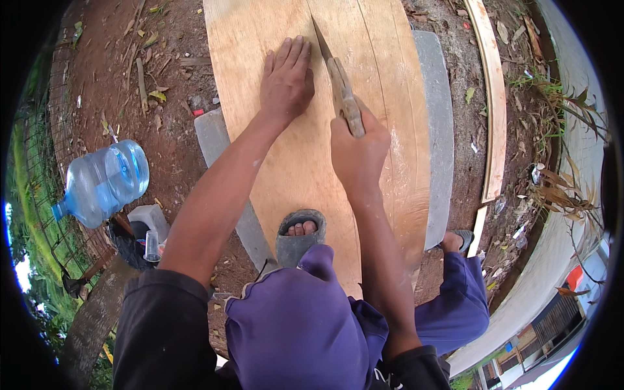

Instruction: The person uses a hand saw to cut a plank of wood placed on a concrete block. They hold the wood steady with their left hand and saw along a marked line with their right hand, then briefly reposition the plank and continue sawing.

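Board (pixel 299 162) seems mid-sawing: right hand (pixel 361 146) closed round saw (pixel 340 88), left hand (pixel 287 79) open, flat, grasping nothing; next stroke needs steady alignment.

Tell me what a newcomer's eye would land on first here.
Probably the saw gripped in the right hand, its dark blade pointing away from the person over the wide wooden board that fills the middle. Left of the blade, the left hand lies spread on the board. After that, likely the clear blue bottle at the far left and the purple knee at the lower middle.
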Tool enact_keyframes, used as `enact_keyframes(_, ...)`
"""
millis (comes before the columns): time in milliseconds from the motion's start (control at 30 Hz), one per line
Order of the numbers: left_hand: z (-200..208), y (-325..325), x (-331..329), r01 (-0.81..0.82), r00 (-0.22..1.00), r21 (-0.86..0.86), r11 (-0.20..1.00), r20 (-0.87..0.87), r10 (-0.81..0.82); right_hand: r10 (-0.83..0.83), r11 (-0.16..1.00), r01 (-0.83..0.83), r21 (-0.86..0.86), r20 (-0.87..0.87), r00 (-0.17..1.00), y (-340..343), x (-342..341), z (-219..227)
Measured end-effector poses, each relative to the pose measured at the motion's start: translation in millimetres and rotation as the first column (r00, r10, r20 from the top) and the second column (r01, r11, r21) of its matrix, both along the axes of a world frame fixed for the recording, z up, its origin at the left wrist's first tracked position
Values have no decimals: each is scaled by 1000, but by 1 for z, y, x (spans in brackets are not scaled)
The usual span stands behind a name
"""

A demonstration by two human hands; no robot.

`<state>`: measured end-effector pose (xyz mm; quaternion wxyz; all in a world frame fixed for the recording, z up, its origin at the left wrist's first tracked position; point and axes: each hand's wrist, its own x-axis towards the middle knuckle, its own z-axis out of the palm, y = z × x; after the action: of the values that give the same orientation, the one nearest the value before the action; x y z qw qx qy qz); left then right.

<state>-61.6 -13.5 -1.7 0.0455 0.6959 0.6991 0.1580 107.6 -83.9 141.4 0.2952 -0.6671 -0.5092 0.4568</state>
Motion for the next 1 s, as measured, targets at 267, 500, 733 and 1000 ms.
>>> enact_keyframes(267,-8,6,-1,-29,999,31,999,-17,29,42,998,-35,-57,133,990,-135,66,60)
enact_keyframes(500,-4,13,2,15,999,56,998,-43,-12,-17,998,20,67,-40,999,19,-6,-31)
enact_keyframes(733,-11,4,-6,-16,999,-7,1000,-35,16,129,991,-134,13,171,977,-114,66,46)
enact_keyframes(1000,-6,15,6,20,999,1,1000,-37,-20,-3,997,5,73,-19,1000,28,-5,-31)
